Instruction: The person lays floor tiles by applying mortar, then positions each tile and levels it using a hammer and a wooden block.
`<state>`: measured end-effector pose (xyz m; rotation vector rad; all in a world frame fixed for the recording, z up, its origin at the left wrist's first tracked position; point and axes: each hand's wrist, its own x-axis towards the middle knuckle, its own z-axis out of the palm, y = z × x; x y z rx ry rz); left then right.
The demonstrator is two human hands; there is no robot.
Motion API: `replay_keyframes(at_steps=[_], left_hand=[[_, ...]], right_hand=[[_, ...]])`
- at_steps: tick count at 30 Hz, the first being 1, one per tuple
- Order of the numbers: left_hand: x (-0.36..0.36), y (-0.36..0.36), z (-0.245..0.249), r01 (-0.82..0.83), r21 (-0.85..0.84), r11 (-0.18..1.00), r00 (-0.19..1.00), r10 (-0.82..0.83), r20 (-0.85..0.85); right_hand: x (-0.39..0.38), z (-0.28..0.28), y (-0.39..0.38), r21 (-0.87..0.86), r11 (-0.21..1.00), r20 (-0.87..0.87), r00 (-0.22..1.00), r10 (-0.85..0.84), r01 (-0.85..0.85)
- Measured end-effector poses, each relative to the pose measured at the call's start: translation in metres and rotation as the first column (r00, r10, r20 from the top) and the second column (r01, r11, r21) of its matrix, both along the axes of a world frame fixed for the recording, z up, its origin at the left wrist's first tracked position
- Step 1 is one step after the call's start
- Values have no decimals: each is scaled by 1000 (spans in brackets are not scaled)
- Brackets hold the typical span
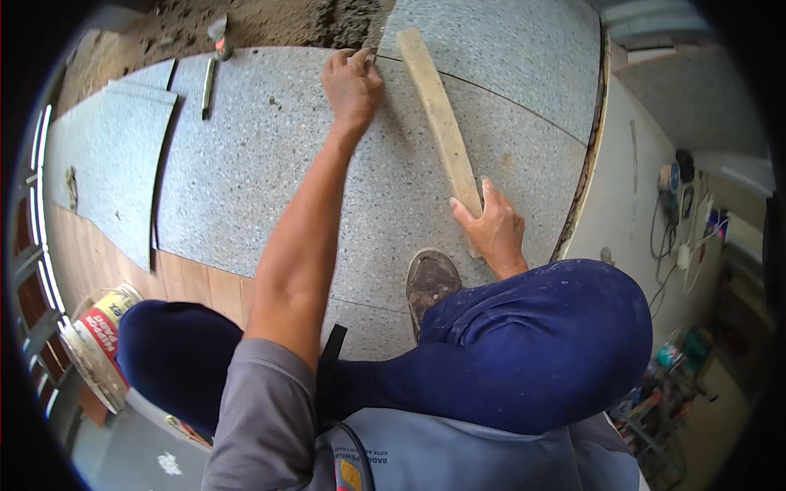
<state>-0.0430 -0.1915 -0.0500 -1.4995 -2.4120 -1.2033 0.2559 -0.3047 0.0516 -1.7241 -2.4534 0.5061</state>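
A long pale wooden bar [442, 123] lies slantwise over the speckled grey floor tiles [246, 164]. My right hand [495, 225] is closed around its near end, thumb on one side and fingers on the other. Farther forward, my left hand [354, 88] is at the far edge of a tile, by the joint between two tiles. Its fingers are bent together in a pinch; whatever is between them is too small or hidden to name. Bare sand and dark mortar [348, 23] begin just beyond that hand.
A scraper with a red-and-black handle [219, 39] and a narrow strip [208, 88] lie at the far left. Loose tile pieces [115, 155] rest on the left. A paint bucket [100, 335] stands beside my knee. A wall runs along the right, with cables and a power tool [670, 177].
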Motion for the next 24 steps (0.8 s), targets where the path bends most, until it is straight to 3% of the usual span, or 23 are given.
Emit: replay_keyframes(at_steps=[4, 9, 21, 24], left_hand=[[21, -24, 10, -152, 64, 986, 985, 145, 95], [29, -58, 22, -236, 28, 971, 945, 222, 239], [40, -92, 47, -27, -106, 994, 841, 80, 535], [39, -97, 53, 12, -86, 996, 806, 42, 591]], right_hand=[[-14, -5, 4, -85, 996, 46, 999, -4, 8], [-38, -1, 11, -109, 993, 79, 996, -29, 37], [-76, -9, 46, -166, 984, -85, 993, -79, 65], [-103, -1, 57, -208, 974, -27, 995, -92, 84]])
